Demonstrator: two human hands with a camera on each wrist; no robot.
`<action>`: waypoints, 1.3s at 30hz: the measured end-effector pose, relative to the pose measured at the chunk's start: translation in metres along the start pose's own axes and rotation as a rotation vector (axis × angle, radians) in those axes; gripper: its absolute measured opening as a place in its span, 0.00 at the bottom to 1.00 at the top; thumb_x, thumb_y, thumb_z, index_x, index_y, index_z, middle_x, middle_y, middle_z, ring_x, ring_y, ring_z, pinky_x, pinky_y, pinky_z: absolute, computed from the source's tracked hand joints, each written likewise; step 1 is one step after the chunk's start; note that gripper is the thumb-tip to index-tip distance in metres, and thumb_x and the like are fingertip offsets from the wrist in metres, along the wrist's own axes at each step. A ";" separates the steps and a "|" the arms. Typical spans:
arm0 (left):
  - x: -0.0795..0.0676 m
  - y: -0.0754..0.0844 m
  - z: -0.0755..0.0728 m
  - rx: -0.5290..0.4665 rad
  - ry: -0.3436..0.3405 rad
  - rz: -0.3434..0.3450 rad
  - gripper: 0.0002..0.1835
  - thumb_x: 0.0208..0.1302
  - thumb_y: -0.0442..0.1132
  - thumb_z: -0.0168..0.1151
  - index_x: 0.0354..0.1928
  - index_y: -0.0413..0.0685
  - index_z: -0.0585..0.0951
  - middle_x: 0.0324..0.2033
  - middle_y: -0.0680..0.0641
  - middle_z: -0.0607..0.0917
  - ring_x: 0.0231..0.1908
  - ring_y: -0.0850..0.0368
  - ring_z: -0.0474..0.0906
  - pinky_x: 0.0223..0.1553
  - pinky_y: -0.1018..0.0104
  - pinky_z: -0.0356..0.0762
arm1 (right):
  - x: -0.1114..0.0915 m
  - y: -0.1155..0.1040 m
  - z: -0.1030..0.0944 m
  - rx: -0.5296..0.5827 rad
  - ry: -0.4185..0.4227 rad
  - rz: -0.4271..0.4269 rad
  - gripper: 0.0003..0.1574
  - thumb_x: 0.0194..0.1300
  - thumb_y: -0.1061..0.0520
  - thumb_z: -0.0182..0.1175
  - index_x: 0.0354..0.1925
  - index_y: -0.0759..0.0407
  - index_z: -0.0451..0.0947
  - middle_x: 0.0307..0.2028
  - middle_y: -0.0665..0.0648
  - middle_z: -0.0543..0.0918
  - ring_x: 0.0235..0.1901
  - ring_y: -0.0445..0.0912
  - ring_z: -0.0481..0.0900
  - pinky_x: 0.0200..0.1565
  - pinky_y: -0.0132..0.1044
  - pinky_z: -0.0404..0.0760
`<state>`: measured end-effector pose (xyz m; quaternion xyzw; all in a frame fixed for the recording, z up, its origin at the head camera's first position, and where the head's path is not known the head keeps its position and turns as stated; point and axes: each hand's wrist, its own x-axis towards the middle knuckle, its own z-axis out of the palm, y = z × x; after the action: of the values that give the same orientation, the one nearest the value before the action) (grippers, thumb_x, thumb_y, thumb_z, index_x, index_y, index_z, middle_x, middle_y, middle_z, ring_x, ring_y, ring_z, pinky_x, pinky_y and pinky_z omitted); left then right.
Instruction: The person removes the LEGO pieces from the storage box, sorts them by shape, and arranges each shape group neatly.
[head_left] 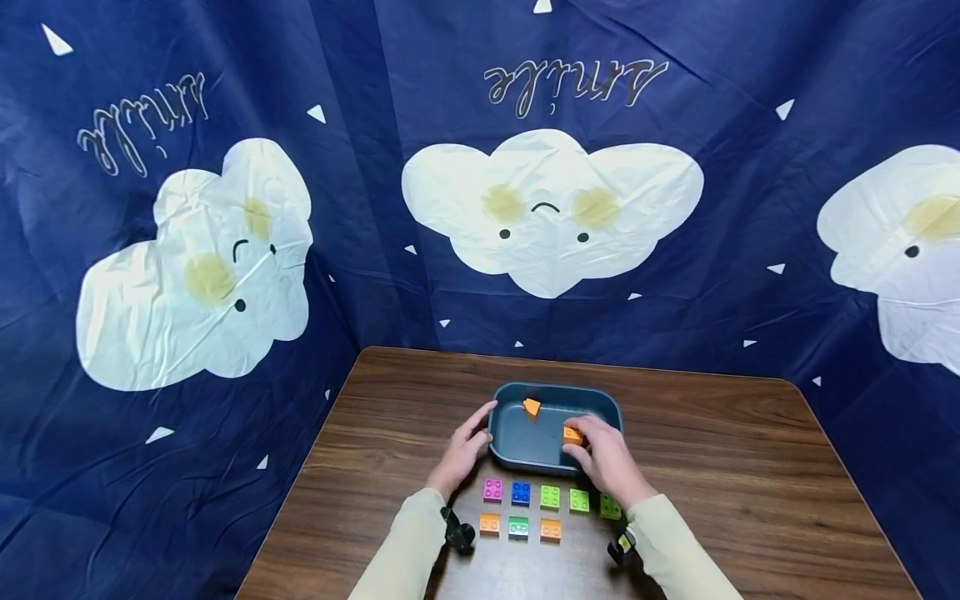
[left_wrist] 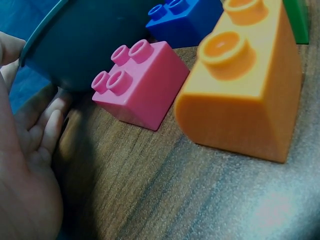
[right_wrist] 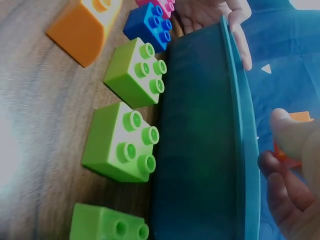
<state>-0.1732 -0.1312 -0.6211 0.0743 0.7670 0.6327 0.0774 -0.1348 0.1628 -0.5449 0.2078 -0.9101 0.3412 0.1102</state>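
Note:
A dark teal bin (head_left: 525,463) sits on the table, an orange piece (head_left: 532,407) lying inside near its back left. My right hand (head_left: 606,457) pinches an orange toy brick (head_left: 572,436) between thumb and fingers, over the bin's right part. At the bin's left side, my left hand (head_left: 459,457) touches the rim with fairly straight fingers. In front of the bin stand a pink brick (left_wrist: 140,85), a blue brick (head_left: 521,493) and light green bricks (right_wrist: 122,142). Closer to me are an orange brick (left_wrist: 240,90), a green-and-white brick (head_left: 518,527) and another orange brick (head_left: 551,530).
The wooden table (head_left: 750,467) extends to both sides of the bin. Behind it hangs a dark blue cloth (head_left: 360,208) printed with white clouds. The rightmost green brick (head_left: 610,506) lies close to my right wrist.

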 end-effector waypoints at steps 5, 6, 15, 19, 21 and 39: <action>-0.001 0.000 0.000 0.000 0.009 -0.003 0.33 0.74 0.36 0.53 0.77 0.72 0.71 0.78 0.53 0.67 0.79 0.46 0.58 0.76 0.35 0.52 | -0.013 -0.002 -0.006 -0.009 0.056 -0.060 0.21 0.60 0.62 0.76 0.52 0.55 0.85 0.48 0.52 0.84 0.42 0.43 0.82 0.43 0.39 0.87; -0.001 0.000 0.000 0.004 0.010 -0.004 0.32 0.74 0.36 0.53 0.77 0.72 0.71 0.78 0.53 0.67 0.79 0.46 0.58 0.76 0.35 0.52 | -0.016 -0.003 -0.007 -0.006 0.057 -0.062 0.21 0.60 0.63 0.76 0.52 0.54 0.85 0.48 0.51 0.83 0.42 0.42 0.81 0.42 0.38 0.87; -0.001 -0.002 0.002 0.005 0.019 0.008 0.33 0.73 0.36 0.54 0.78 0.66 0.71 0.78 0.51 0.67 0.79 0.44 0.57 0.76 0.34 0.51 | -0.046 -0.012 -0.012 -0.030 0.037 -0.027 0.22 0.59 0.59 0.78 0.52 0.50 0.85 0.47 0.44 0.84 0.44 0.37 0.81 0.45 0.41 0.86; -0.001 -0.002 0.002 0.014 0.019 0.000 0.32 0.73 0.37 0.54 0.77 0.68 0.71 0.78 0.52 0.67 0.79 0.45 0.57 0.76 0.35 0.51 | -0.061 -0.011 -0.011 -0.029 0.038 -0.040 0.22 0.57 0.60 0.79 0.50 0.51 0.86 0.46 0.42 0.84 0.45 0.36 0.81 0.47 0.42 0.86; -0.001 0.000 0.001 0.018 0.015 -0.002 0.32 0.74 0.37 0.53 0.77 0.69 0.71 0.78 0.52 0.67 0.79 0.45 0.57 0.76 0.34 0.52 | -0.068 -0.011 -0.010 -0.024 0.044 -0.042 0.23 0.55 0.61 0.80 0.49 0.51 0.86 0.46 0.41 0.83 0.45 0.35 0.81 0.47 0.41 0.86; 0.001 0.000 0.001 0.002 0.010 -0.011 0.32 0.74 0.38 0.52 0.77 0.73 0.70 0.79 0.52 0.65 0.79 0.44 0.57 0.75 0.33 0.51 | -0.116 -0.012 0.013 -0.008 -0.084 0.084 0.19 0.58 0.58 0.78 0.49 0.50 0.86 0.46 0.41 0.84 0.48 0.38 0.83 0.49 0.43 0.85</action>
<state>-0.1741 -0.1299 -0.6211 0.0668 0.7684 0.6318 0.0770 -0.0270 0.1809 -0.5867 0.1830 -0.9232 0.3331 0.0581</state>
